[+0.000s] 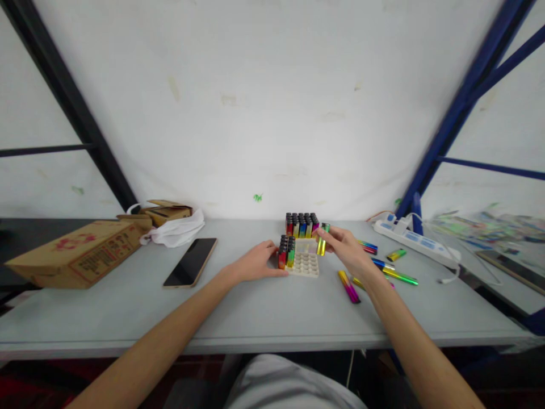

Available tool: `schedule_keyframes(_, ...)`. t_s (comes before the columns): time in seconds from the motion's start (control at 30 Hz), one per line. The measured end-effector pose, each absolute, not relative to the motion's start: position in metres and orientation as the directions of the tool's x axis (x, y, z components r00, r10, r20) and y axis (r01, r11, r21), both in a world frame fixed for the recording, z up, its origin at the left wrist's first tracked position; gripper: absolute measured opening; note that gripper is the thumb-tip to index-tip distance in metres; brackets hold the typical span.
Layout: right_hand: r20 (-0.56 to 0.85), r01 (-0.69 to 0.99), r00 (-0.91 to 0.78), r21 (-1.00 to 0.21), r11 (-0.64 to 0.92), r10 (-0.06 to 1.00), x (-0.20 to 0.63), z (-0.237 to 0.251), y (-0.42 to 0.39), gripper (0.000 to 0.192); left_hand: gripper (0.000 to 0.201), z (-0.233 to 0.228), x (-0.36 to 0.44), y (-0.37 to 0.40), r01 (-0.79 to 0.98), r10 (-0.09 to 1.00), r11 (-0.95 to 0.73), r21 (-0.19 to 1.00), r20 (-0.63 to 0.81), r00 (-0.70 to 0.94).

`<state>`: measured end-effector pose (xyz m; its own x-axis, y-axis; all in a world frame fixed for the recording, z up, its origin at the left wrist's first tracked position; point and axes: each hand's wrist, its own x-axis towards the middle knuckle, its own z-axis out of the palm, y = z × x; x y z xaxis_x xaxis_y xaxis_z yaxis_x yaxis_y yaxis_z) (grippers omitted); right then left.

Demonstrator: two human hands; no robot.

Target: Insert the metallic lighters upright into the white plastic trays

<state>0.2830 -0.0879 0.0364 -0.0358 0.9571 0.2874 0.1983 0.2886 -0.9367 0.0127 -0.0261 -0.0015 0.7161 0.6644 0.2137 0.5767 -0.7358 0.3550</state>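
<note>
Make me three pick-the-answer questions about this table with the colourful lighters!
1. Where does the black flat phone lie?
A. left of the white plastic tray
B. inside the tray
C. on the white power strip

2. What colour is the table top?
A. red
B. light grey
C. black

3. What does the right hand hold?
A. nothing
B. the phone
C. a green-gold lighter

Answers: 1 A, the phone sits beside the brown cardboard box. 2 B, its bare surface shows grey. 3 C, fingers pinch the lighter over the tray.

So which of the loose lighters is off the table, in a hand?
The green-gold lighter, pinched upright in the right hand over the tray; the other loose ones lie flat on the table to the right.
</note>
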Motion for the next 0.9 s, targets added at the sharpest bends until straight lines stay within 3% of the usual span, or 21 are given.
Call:
schedule_keyframes(0.1,0.281,0.241,-0.083,-0.925,0.293,0.956,0.278,0.038,-0.091,0.054,0.063,-0.003,0.012,-0.025,0.568,0.662,-0.738,0.364,0.225,0.715)
schedule_keyframes(0.2,0.241,0.150,-0.153,-0.953,0.263,0.958,0.270,0.035,-0.091,0.053,0.064,-0.003,0.012,-0.025,0.571,0.664,-0.736,0.363,0.220,0.715)
schedule_keyframes(0.3,0.172,0.117,-0.120,-0.976,0.186,0.978,0.261,0.026,-0.087,0.055,0.061,-0.002,0.012,-0.025,0.564,0.663,-0.735,0.377,0.221,0.716)
schedule_keyframes(0.53,0.365,0.452,0.002,-0.831,0.325,0.931,0.256,0.013,-0.082,0.056,0.057,-0.001,0.013,-0.026,0.554,0.661,-0.736,0.389,0.236,0.712)
schedule_keyframes(0.9,0.428,0.579,0.071,-0.753,0.312,0.901,0.248,0.019,-0.091,0.037,0.057,-0.001,0.013,-0.027,0.548,0.656,-0.737,0.394,0.227,0.719)
